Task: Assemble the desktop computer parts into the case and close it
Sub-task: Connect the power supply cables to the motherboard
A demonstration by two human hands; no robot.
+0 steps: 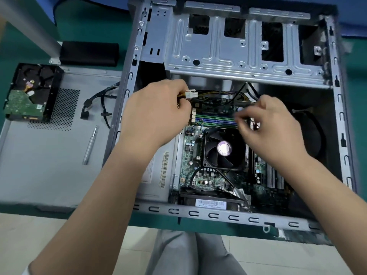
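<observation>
The computer case (337, 108) lies open on its side on the green table (99, 22), motherboard (200, 175) exposed. The left hand (156, 114) has its fingers curled round a bundle of yellow and black wires, pinching it just behind the white power connector (191, 94), which projects past the fingertips above the board's upper edge. The right hand (272, 124) hovers over the memory slots (216, 120); its fingers are blurred, bent and close together, and whether they pinch anything cannot be told. Below both sets of fingers sits the CPU fan (224, 149). More cables (242, 92) run behind the right fingertips, under the drive cage (238, 46). Well left of the left fingers, the side panel (49, 155) carries a hard drive (29, 92), a screwdriver (90, 145) and loose black cables (99, 104).
</observation>
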